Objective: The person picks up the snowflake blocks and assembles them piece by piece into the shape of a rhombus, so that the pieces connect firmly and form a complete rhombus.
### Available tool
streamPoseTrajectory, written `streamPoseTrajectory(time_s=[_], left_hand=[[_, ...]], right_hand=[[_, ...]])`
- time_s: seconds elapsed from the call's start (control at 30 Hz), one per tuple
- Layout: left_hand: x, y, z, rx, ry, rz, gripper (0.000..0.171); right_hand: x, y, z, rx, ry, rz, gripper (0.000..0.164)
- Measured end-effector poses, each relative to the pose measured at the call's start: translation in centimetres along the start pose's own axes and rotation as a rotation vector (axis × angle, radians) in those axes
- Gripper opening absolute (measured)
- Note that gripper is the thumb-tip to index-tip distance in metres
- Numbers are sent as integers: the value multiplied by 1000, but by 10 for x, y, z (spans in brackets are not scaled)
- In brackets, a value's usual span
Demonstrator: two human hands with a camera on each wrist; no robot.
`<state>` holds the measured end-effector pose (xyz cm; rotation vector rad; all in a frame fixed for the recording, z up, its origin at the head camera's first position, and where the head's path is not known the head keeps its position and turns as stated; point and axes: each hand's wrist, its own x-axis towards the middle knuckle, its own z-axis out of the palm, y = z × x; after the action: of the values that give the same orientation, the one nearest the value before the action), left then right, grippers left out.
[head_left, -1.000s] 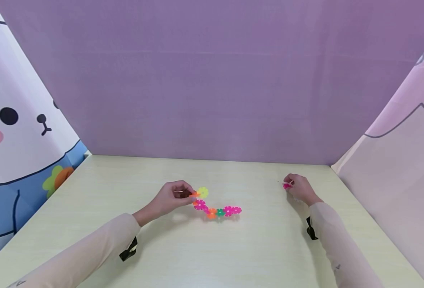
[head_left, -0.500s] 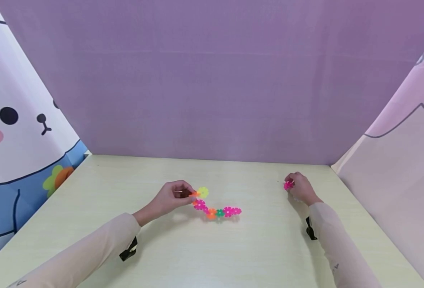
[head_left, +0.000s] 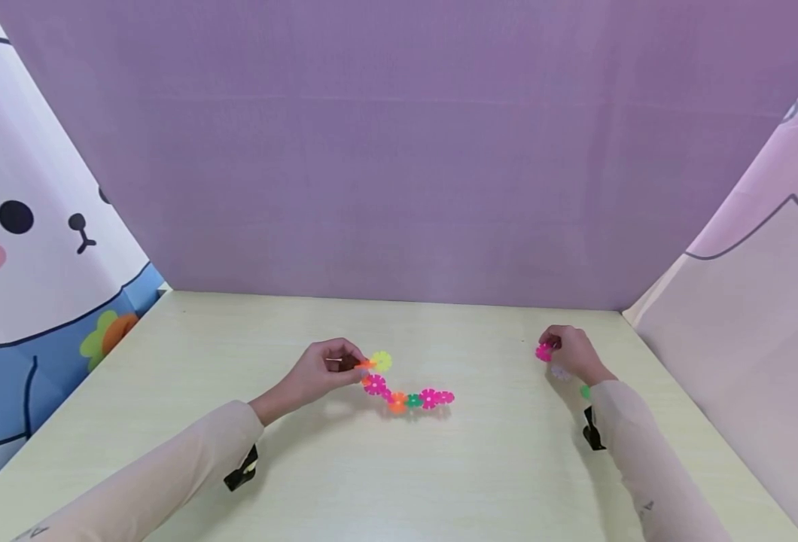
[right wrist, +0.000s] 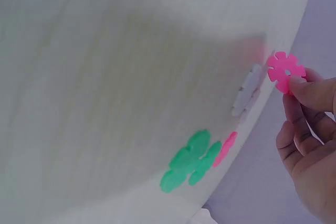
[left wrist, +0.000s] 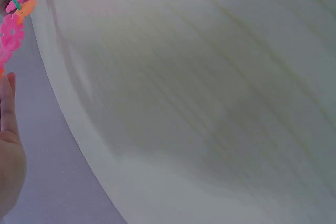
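Note:
My left hand [head_left: 321, 371] pinches the upper end of a chain of interlocking plastic flower discs [head_left: 375, 385]. The chain runs from a yellow disc [head_left: 382, 361] at its top, through orange, pink and green ones, out to the right. Pink and orange discs [left wrist: 11, 32] of it show at the left edge of the left wrist view. Over at the table's right side, my right hand [head_left: 574, 355] holds a single pink flower disc [right wrist: 285, 71] between thumb and fingers.
Below the right hand a white disc [right wrist: 245, 93], green discs [right wrist: 186, 160] and another pink disc [right wrist: 226, 149] lie on the pale table [head_left: 480, 467]. A purple panel [head_left: 399, 150] stands along the table's back edge, with printed cloths [head_left: 53, 173] at the sides.
My right hand has shifted slightly right with the pink disc, and the white and green discs under it show more in the head view. The left hand and chain stay nearly still.

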<state>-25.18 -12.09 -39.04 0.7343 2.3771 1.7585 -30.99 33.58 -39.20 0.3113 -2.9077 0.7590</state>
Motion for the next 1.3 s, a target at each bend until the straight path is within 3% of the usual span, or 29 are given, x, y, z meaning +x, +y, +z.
streamPoseTrajectory(time_s=[0.43,1.07,1.3], left_hand=[[-1,1,0,-6,-3,-16,23],[2,-2,4,-48,7,-40,23],[1,0,5,-51,14,-41,25]], right_hand=[[-4,-24,0,91,69,-95,19],[-11,-109,36,276,23,-259,15],[-12,-136,48,297,21,-319,13]])
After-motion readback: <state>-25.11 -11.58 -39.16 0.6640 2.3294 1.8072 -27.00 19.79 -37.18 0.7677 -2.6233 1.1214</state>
